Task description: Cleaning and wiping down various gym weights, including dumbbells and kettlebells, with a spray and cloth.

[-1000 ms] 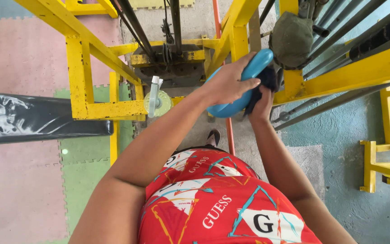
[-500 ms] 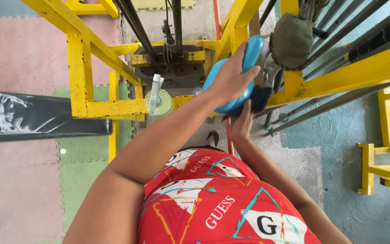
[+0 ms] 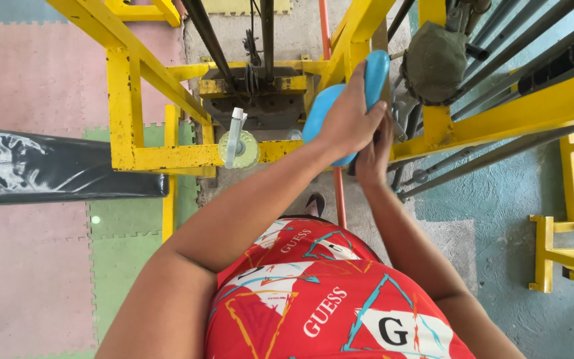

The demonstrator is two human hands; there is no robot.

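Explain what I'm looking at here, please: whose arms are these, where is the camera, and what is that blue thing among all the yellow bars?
The camera sits on a person's head and looks straight down, so the two bare arms reaching away from the red patterned shirt are that person's own. The left hand wraps over a smooth blue curved object, apparently a bottle or container; its exact kind is hard to tell. The right hand is tucked just beneath it, touching its lower end. Around them stands a yellow metal frame with dark rods running through it. On its lower bar rests a small clear bottle with a white cap. A black padded bench juts in from the left, over pink and green floor mats. An olive-green cap hangs on the frame at the upper right.
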